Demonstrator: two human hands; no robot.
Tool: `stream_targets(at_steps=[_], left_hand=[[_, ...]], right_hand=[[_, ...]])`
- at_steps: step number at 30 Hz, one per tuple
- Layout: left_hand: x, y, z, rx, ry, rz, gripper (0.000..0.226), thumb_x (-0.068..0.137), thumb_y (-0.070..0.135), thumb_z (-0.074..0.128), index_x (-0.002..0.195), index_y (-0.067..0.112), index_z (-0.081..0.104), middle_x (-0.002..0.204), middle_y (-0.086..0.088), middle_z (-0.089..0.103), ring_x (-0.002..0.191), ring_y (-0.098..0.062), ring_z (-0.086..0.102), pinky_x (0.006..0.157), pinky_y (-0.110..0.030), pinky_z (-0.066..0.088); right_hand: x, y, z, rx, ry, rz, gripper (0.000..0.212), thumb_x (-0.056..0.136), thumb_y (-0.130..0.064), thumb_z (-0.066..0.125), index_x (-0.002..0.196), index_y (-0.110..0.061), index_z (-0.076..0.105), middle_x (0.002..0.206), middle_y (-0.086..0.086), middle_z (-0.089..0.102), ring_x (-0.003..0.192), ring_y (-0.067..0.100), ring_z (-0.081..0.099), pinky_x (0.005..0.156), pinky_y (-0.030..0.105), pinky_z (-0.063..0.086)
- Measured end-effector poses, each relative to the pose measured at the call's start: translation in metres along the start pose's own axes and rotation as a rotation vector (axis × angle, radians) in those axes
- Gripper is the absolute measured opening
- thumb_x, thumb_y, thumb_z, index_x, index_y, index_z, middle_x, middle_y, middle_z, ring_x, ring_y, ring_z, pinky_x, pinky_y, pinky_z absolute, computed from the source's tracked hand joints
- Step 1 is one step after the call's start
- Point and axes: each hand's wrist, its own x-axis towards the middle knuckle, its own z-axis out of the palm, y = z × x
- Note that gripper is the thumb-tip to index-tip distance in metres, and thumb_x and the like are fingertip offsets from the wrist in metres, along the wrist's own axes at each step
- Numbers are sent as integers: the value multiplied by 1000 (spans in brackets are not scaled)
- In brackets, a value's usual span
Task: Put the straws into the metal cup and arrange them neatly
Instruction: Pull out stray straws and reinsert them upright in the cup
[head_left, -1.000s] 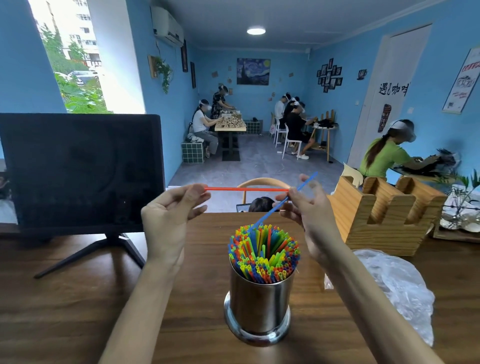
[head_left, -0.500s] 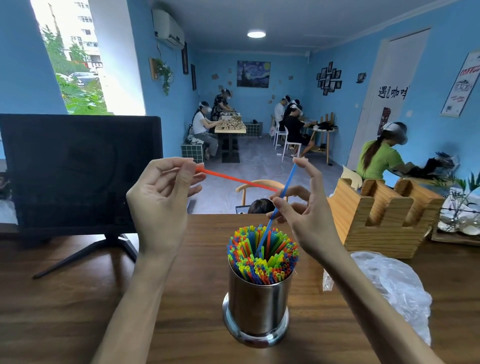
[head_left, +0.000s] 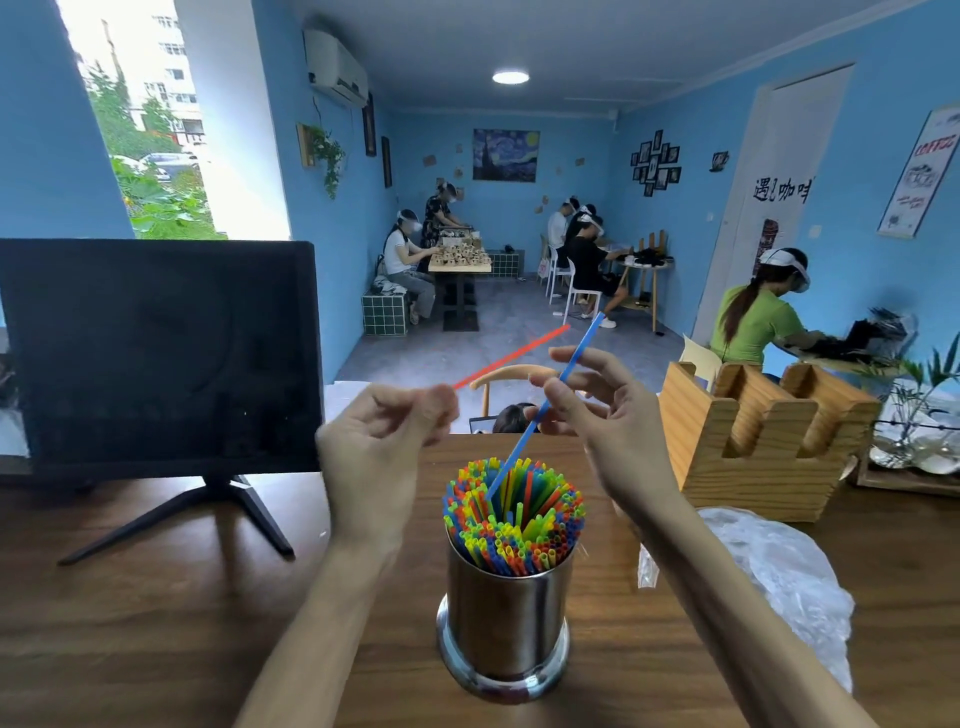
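A shiny metal cup (head_left: 506, 618) stands on the wooden table (head_left: 156, 597), packed with several colourful straws (head_left: 514, 525) standing upright. My right hand (head_left: 602, 421) pinches a blue straw (head_left: 563, 374) above the cup; its lower end dips among the straws in the cup. My left hand (head_left: 384, 441), left of the cup and above the table's far edge, pinches one end of a red straw (head_left: 511, 356) that points up and to the right, away from me.
A black monitor (head_left: 156, 353) on a stand fills the table's left side. A wooden holder (head_left: 763, 441) stands at the right, with a crumpled clear plastic bag (head_left: 769, 577) in front of it. People sit at other tables beyond.
My right hand has lowered the blue straw's tip into the cup. My left hand has moved right and down, and the red straw has swung from level to pointing up and away.
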Motion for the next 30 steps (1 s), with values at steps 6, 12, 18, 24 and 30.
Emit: stream_targets(at_steps=[6, 12, 18, 24, 30], left_hand=[[-17, -21, -2, 322, -294, -114, 12, 75, 8, 86, 76, 11, 75, 75, -1, 77, 71, -11, 74, 68, -24, 58], [-8, -31, -14, 633, -396, -47, 5, 82, 31, 83, 81, 30, 78, 82, 21, 74, 80, -1, 67, 70, -21, 54], [0, -45, -34, 575, -311, -91, 5, 90, 20, 75, 87, 23, 78, 85, 15, 75, 84, -2, 68, 74, -10, 48], [-6, -54, -40, 560, -358, -117, 5, 91, 20, 75, 89, 24, 78, 86, 13, 76, 85, -2, 69, 77, -14, 52], [-5, -59, -44, 540, -256, -114, 6, 92, 23, 74, 89, 27, 77, 88, 15, 76, 88, -2, 68, 80, -18, 52]], right_hand=[[10, -3, 0, 37, 39, 10, 10, 97, -8, 65, 105, -13, 63, 110, 1, 76, 79, 20, 75, 57, 26, 55], [12, 8, 3, -242, 69, -159, 38, 97, -8, 66, 124, -18, 41, 89, 3, 72, 77, 16, 74, 62, 21, 54], [5, 30, -5, -592, -89, -130, 95, 95, -11, 70, 156, -44, 5, 96, -5, 70, 70, 9, 71, 66, 28, 60], [-1, 46, -4, -858, -131, -185, 63, 91, -23, 75, 142, -41, 43, 96, -14, 69, 65, 3, 66, 67, 31, 60], [-8, 53, -8, -937, -293, -145, 21, 94, -29, 71, 114, -29, 77, 111, -11, 76, 95, -3, 64, 89, 20, 55]])
